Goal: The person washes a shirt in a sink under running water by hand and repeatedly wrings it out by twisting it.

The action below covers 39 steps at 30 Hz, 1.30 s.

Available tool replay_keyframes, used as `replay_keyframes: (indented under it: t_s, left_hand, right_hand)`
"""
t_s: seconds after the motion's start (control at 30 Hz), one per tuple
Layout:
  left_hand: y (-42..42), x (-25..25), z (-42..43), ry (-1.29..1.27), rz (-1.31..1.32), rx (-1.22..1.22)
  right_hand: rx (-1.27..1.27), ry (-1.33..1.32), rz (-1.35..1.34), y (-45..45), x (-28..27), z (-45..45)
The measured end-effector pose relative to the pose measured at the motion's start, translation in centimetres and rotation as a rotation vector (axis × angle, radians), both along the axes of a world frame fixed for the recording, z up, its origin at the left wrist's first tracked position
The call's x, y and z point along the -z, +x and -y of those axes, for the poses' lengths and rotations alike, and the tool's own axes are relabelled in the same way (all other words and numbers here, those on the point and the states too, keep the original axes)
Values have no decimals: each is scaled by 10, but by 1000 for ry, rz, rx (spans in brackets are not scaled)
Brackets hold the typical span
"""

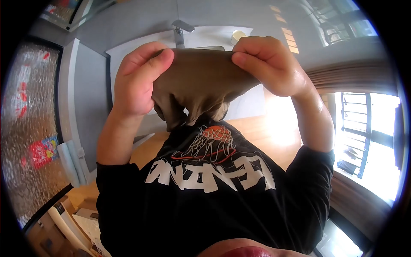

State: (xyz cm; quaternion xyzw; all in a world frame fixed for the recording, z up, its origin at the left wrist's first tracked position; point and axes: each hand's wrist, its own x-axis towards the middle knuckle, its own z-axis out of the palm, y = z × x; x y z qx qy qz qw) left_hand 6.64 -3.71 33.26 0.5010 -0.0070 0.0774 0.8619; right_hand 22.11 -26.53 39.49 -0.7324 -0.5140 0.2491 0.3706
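Desk (250, 100): tap (180, 33), far edge. Cloth (201, 73): left grip (139, 79), right grip (269, 64) pinched on ends; spreading step, apparently; next needs even tension.

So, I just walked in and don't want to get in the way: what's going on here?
A person in a black printed shirt is holding up a brown cloth with both hands. The left hand and right hand grip it at opposite sides, its top edge stretched between them, while the lower part hangs in folds. Beyond it are a tap and a white counter.
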Motion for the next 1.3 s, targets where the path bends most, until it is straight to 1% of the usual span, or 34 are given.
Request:
replay_keyframes:
  t_s: [0.1, 0.17, 0.2, 0.3, 0.37, 0.4, 0.47, 0.5, 0.57, 0.6, 0.63, 0.73, 0.77, 0.8, 0.87, 0.9, 0.93, 0.97, 1.0, 1.03, 1.07, 1.13, 1.2, 1.23, 1.3]
  left_hand:
    - [0, 2, -2, -3, 6, -8]
    - [1, 0, 1, -3, -32, -82]
    - [0, 0, 2, -3, -51, -120]
    - [-2, 9, -11, 188, -33, -45]
    - [-2, 8, -18, 446, -56, -57]
    - [-1, 7, -20, 575, -66, -59]
    - [6, 5, -20, 788, -1, -50]
    - [10, 6, -21, 896, 33, -49]
    - [17, 11, -29, 1331, 51, 54]
    - [21, 14, -33, 1547, 61, 108]
    - [26, 17, -36, 1663, -74, 174]
    - [43, 32, -51, 1798, -121, 134]
    - [45, 17, -49, 1719, -233, 163]
    - [46, 22, -52, 1523, -215, 164]
    - [45, 48, -64, 1127, -181, 172]
    - [46, 59, -68, 1068, -231, 151]
    - [50, 70, -79, 1044, -233, 121]
    - [57, 81, -94, 1021, -234, 92]
    - [60, 78, -99, 997, -234, 61]
    - [61, 69, -110, 1130, -281, 0]
    - [60, 64, -116, 1030, -239, -65]
    - [57, 49, -135, 846, -160, -86]
    - [53, 24, -156, 868, -212, 27]
    - [50, 17, -164, 880, -240, 83]
    - [50, 18, -177, 695, -171, 86]
  right_hand:
    - [35, 37, -36, 1, 7, -3]
    - [73, 106, -95, 0, 13, -7]
    - [66, 99, -58, 1, 15, -7]
    - [21, 78, 66, 6, 19, -5]
    - [-47, 53, 178, 12, 17, -1]
    - [-23, 53, 224, 16, 20, -2]
    - [18, 50, 316, 27, 26, -6]
    - [64, -91, 303, 28, 14, -8]
    - [2, -207, 386, 35, 7, -9]
    - [-37, -230, 469, 35, 6, -10]
    - [-75, -249, 553, 36, 5, -11]
    - [-177, -240, 806, 41, -2, -22]
    - [-78, -344, 769, 33, -20, -30]
    - [-54, -440, 763, 41, -30, -35]
    - [49, -534, 763, 30, -72, -44]
    - [193, -529, 767, 30, -77, -43]
    - [218, -507, 830, 39, -75, -44]
    - [261, -515, 819, 49, -71, -44]
    - [305, -520, 810, 57, -67, -42]
    - [351, -533, 802, 62, -64, -41]
    - [396, -544, 796, 66, -61, -39]
    - [475, -567, 737, 74, -56, -35]
    - [542, -586, 632, 81, -51, -30]
    - [527, -561, 671, 85, -49, -28]
    - [498, -509, 742, 90, -46, -25]
